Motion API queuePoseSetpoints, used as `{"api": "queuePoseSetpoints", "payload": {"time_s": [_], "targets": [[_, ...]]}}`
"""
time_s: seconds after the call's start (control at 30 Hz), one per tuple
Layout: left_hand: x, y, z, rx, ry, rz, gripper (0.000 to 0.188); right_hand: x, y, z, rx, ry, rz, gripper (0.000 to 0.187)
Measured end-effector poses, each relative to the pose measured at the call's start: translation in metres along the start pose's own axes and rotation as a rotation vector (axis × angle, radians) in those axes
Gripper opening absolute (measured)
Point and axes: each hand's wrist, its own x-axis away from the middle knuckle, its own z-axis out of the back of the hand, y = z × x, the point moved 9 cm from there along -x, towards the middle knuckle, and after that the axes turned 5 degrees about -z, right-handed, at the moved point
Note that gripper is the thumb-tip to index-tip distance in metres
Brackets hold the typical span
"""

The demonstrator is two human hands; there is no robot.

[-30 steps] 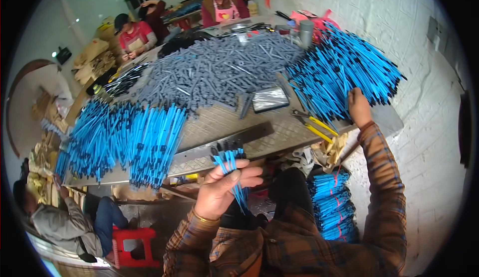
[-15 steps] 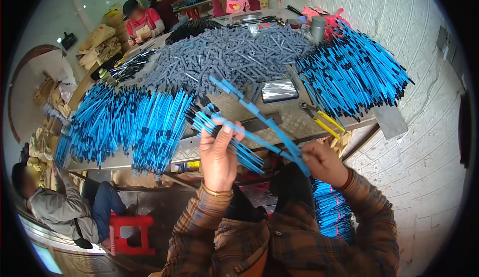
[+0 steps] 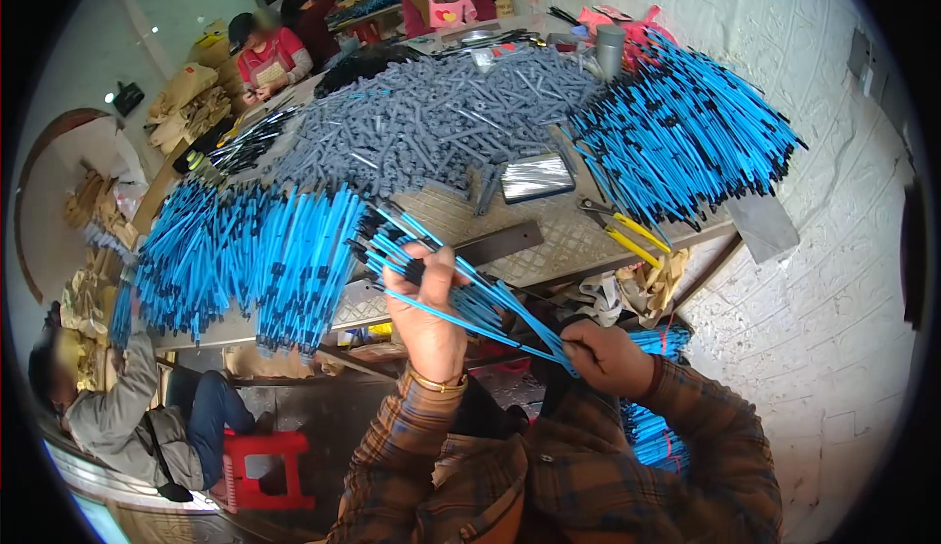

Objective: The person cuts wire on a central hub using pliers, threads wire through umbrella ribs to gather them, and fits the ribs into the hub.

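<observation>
In front of me, past the table's near edge, my left hand (image 3: 427,326) is closed around a bundle of thin blue rods (image 3: 480,301) with black fittings at their far ends. The thumb lies across the bundle. My right hand (image 3: 610,358) pinches the near ends of a few of these rods, to the right of the left hand. Those rods slant from the right fingers up toward the left hand, and one runs in front of the left palm. Fingertips of the right hand are partly hidden.
Blue rods lie heaped on the table at left (image 3: 304,260) and right (image 3: 691,132). Between them are grey plastic pieces (image 3: 421,118), a box of metal pins (image 3: 536,178) and yellow-handled pliers (image 3: 637,235). Tied rod bundles (image 3: 655,431) sit below. Several people work nearby; a red stool (image 3: 267,466) stands left.
The rods at my right hand were blurred and raised to the upper left; now they lie lower, alongside the bundle. My right hand has moved slightly down. The seated person at left has raised an arm.
</observation>
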Motion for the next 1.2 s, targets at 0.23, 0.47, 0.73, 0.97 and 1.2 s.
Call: {"api": "queuePoseSetpoints", "payload": {"time_s": [0.23, 0.47, 0.73, 0.97, 1.2], "targets": [[-0.005, 0.002, 0.0, -0.016, -0.043, -0.053, 0.016, -0.006, -0.013, 0.0, 0.095, -0.051, 0.022, 0.044], [-0.001, -0.015, 0.003, 0.276, -0.072, 0.174, 0.012, -0.006, 0.012, 0.021, -0.051, 0.114, -0.124, 0.049], [0.017, 0.014, 0.0, 0.464, -0.124, 0.226, 0.016, -0.023, 0.069, 0.184, 0.852, 0.625, -0.172, 0.023], [0.033, 0.006, -0.004, 0.329, -0.364, 0.465, 0.019, -0.022, 0.146, 0.215, 0.735, 0.488, -0.45, 0.028], [0.035, -0.007, 0.007, 0.041, -0.431, 0.554, 0.023, -0.026, 0.126, 0.206, 0.151, 0.668, -0.307, 0.029]]}}
